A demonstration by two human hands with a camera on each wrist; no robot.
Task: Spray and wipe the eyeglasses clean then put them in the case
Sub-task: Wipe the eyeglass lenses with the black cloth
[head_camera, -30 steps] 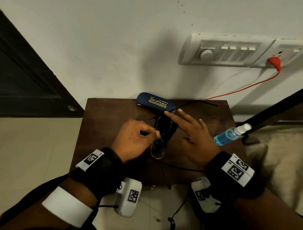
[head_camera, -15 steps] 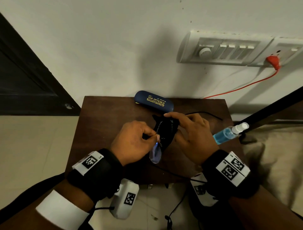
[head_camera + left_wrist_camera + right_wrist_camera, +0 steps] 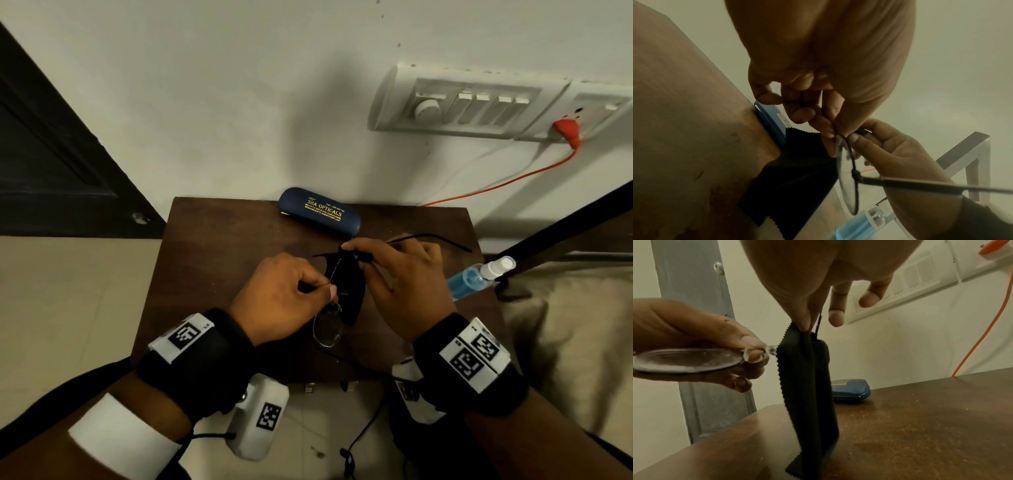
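My left hand (image 3: 291,294) pinches the eyeglasses (image 3: 329,329) at the bridge between thumb and forefinger, above the brown table (image 3: 212,260). One round lens (image 3: 684,361) shows bare; the other is wrapped in a black cloth (image 3: 346,291) that hangs down toward the table. My right hand (image 3: 394,274) pinches that cloth (image 3: 809,378) over the far lens between thumb and finger, its other fingers spread. A thin black temple arm (image 3: 920,185) sticks out to the right. The closed dark blue case (image 3: 320,211) lies at the table's back edge.
A blue spray bottle (image 3: 476,277) lies on its side at the table's right edge. A switchboard (image 3: 479,106) with an orange plug and cord (image 3: 513,181) is on the wall. A dark door (image 3: 51,154) stands left, and beige bedding (image 3: 575,329) right.
My right hand went from spread fingers beside the cloth to pinching the cloth over the lens. The left hand kept its pinch on the glasses.
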